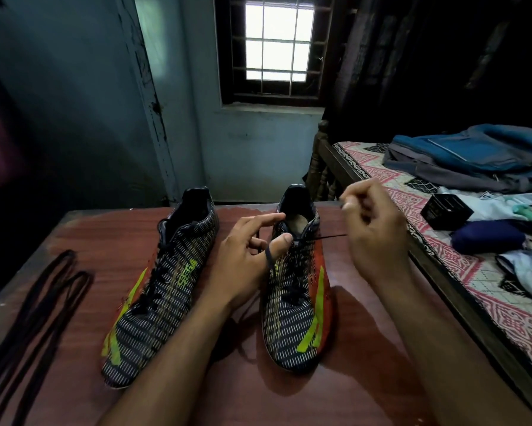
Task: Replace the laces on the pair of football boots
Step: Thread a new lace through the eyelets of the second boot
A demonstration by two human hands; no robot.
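- Two forearms reach in from the near edge over a reddish-brown wooden table, and both hands work at the right-hand boot.
- Black-and-white patterned football boot with red and yellow-green flashes, the right one, stands toe toward the person and heel away, so its long axis runs near to far between the hands.
- Left hand rests against the boot's inner side; a loop of dark lace lies over the thumb, the forefinger reaches to the collar, and the other fingers are loosely curled.
- Right hand is raised just right of the collar, its fingertips pinching the same lace near its end; the strand runs taut and almost level from the top eyelets rightward to that grip. My reading is that the next pull should go out to the right, away from the tongue, with the right hand the nearer one.
- Matching left-hand boot sits beside it, angled, still laced.
- Spare dark laces lie in long loops at the table's left edge, well apart.
- Beyond, a bed with a pink patterned cover carries bags and clothes; a barred window lights the blue-grey wall.
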